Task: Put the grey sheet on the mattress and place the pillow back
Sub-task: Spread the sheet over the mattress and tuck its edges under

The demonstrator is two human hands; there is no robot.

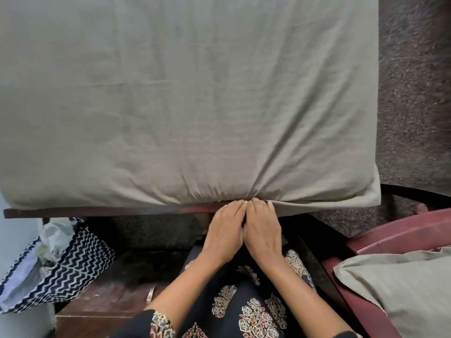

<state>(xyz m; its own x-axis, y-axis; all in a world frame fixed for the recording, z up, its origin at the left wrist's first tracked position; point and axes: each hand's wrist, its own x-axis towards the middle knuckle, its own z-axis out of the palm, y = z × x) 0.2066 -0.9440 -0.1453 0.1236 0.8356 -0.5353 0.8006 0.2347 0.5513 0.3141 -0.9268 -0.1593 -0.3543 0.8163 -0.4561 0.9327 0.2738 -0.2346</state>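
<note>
Where grey fabric sheet (pixel 183 93) meets wooden bed frame (pixel 109 212) at near edge | left hand (pixel 225 230), right hand (pixel 263 230): curled fingers grip it

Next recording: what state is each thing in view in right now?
Grey sheet: spread flat, bunched at its near edge.
Left hand: grips that bunched edge.
Right hand: grips it too, touching the left hand.
Pillow: lies on the red chair.
Zigzag bag: open at the top.
</note>
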